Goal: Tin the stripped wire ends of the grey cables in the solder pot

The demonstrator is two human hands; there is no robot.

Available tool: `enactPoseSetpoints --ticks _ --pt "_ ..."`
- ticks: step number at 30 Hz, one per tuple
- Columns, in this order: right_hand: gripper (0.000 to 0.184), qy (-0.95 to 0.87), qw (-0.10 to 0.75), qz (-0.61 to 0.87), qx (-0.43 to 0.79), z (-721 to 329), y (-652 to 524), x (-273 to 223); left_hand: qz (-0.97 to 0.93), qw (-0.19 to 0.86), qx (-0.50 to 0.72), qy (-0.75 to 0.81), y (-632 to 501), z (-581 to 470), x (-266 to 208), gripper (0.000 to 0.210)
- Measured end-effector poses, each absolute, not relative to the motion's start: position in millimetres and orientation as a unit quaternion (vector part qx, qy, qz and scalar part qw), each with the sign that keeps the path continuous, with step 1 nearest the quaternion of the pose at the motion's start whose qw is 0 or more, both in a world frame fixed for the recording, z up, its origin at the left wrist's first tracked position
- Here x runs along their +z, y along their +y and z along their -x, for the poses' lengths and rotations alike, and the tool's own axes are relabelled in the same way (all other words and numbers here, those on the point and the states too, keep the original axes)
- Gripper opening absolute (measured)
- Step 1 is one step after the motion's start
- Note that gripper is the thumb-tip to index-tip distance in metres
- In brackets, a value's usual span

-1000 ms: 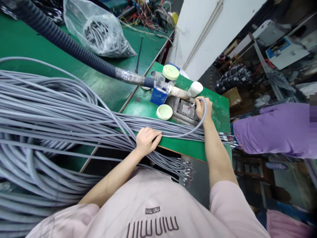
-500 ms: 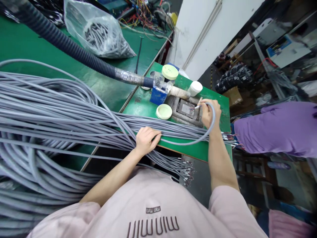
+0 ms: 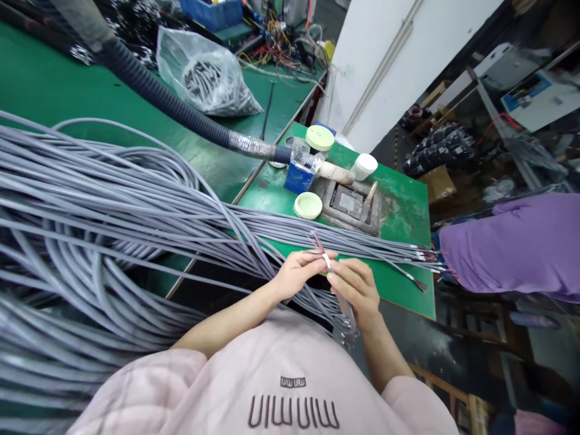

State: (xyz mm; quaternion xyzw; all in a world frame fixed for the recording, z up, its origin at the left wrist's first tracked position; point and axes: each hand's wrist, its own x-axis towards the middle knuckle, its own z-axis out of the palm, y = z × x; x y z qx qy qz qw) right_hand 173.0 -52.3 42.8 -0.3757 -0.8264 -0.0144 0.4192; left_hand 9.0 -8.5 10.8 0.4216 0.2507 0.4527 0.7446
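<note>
Grey cable (image 3: 350,315) is pinched in the fingertips of both hands, which nearly meet in front of the person's shirt (image 3: 272,362): the left hand (image 3: 296,275) at the white band (image 3: 326,260), the right hand (image 3: 360,291) just below it. Thin wires (image 3: 319,240) stick out loose past the band, so a sideways tug could bend or fray them. Just beyond lies the cable bundle (image 3: 294,226), where those bare ends might snag if swung low. Farther off, trailing cable could tip the open tub (image 3: 308,206) near the square pot (image 3: 333,211).
</note>
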Motion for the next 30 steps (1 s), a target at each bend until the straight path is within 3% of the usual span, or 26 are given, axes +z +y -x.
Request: enactPoseSetpoints --ticks 30 --pt "0.049 -0.815 0.439 0.368 0.089 -169 -84 23 -0.44 0.748 0.435 0.241 -16 -9 7 0.035"
